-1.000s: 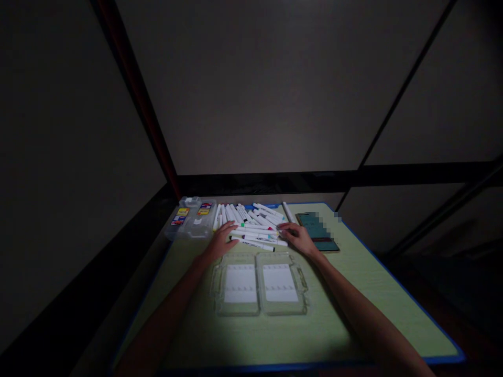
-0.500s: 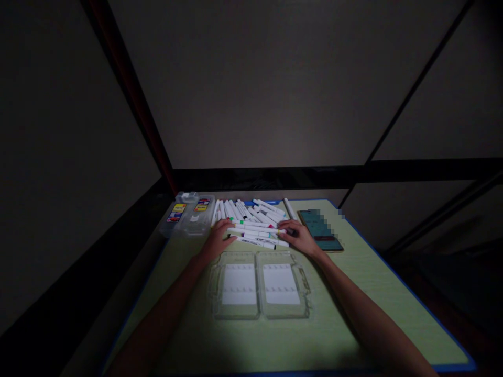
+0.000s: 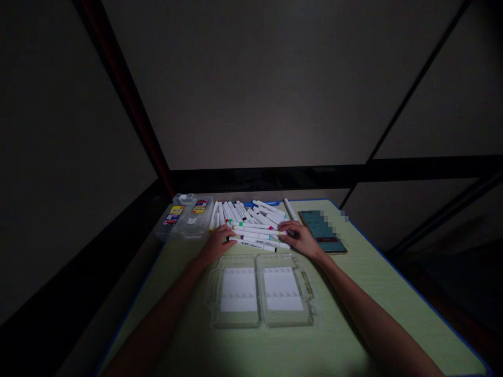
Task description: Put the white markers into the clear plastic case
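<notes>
A few markers [image 3: 255, 231] are held between left grip [image 3: 230, 236] and right grip [image 3: 284, 235], loads left loose, near case [image 3: 258, 293] laid open.

Dim light falls mainly on the tabletop [image 3: 377, 288].

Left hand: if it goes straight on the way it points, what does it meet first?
The slim white cylindrical markers with coloured ends, lying crosswise just ahead of the left hand. It looks to be at their near ends, possibly touching; depth there is hard to judge.
</notes>
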Motion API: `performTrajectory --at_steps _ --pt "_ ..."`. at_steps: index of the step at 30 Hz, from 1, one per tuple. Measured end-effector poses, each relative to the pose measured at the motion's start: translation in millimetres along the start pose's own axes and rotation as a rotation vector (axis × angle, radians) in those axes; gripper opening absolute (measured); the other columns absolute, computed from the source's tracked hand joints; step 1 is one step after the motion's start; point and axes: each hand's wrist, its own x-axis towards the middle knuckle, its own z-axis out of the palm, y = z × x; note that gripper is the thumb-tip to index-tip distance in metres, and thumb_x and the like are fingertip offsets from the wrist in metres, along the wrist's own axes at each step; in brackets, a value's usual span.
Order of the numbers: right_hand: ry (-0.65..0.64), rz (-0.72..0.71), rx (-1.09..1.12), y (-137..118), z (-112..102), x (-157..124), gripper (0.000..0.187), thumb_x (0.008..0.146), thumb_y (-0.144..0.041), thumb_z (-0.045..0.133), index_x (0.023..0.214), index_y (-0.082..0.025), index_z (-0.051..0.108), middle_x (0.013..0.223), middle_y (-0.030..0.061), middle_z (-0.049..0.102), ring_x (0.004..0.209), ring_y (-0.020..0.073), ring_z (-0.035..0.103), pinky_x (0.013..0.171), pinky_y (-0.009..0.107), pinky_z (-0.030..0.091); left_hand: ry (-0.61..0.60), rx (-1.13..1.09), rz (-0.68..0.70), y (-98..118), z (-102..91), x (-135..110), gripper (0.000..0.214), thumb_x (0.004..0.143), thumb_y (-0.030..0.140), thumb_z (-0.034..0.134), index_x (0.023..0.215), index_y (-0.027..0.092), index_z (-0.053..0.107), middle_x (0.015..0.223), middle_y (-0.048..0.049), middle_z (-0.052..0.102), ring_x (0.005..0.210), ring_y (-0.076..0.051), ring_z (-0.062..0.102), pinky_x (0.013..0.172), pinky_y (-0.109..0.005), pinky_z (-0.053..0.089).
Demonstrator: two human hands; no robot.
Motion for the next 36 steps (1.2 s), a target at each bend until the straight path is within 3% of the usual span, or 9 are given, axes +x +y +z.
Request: performTrajectory --at_steps 13,17,24,29,36 --pt "-0.012 -0.003 -0.014 -1.5 -0.5 0.5 0.016 0.076 -0.030 0.058 0.085 -0.019 0.065 0.094 0.0075 0.062 0.092 0.0200 0.055 0.085 0.036 0.040 -0.155 0.015 0.078 9.1 -5.5 -0.2 0.021 0.079 0.029 0.051 0.072 0.016 0.066 0.073 -0.0039 0.058 0.075 -0.015 0.054 0.074 -0.028 0.042" --pt "-0.004 -0.003 -0.017 -3.2 -0.4 0.5 0.017 0.078 -0.032 0.056 0.086 -0.019 0.065 0.095 0.0077 0.061 0.093 0.0203 0.055 0.086 0.036 0.040 -0.073 -0.003 0.043 12.5 -6.3 -0.9 0.026 0.084 0.028 0.041 0.079 0.015 0.063 0.079 -0.0047 0.059 0.077 -0.014 0.054 0.074 -0.027 0.043" --pt "-0.019 0.000 -0.023 0.5 -0.1 0.8 0.016 0.076 -0.032 0.058 0.083 -0.019 0.064 0.095 0.0074 0.060 0.093 0.0204 0.054 0.086 0.036 0.039 0.149 0.116 -0.021 0.6 -1.6 3.0 0.020 0.075 0.016 0.049 0.092 0.014 0.060 0.093 -0.0068 0.054 0.093 -0.018 0.051 0.086 -0.034 0.041" --pt "-0.003 0.007 -0.015 5.7 0.4 -0.1 0.013 0.074 -0.031 0.061 0.078 -0.019 0.061 0.097 0.0076 0.059 0.094 0.0206 0.054 0.086 0.037 0.039 0.111 0.283 -0.047 -0.4 -0.9 2.7 0.022 0.072 0.012 0.051 0.092 0.015 0.061 0.096 -0.0072 0.055 0.095 -0.021 0.048 0.087 -0.038 0.039" --pt "-0.027 -0.002 -0.001 5.2 0.0 -0.6 0.013 0.076 -0.031 0.058 0.073 -0.020 0.062 0.094 0.0073 0.059 0.094 0.0208 0.054 0.085 0.037 0.040 0.131 0.239 -0.008 3.0 -1.4 3.6 0.014 0.079 0.019 0.047 0.078 0.015 0.060 0.086 -0.0059 0.057 0.088 -0.018 0.050 0.083 -0.034 0.040"
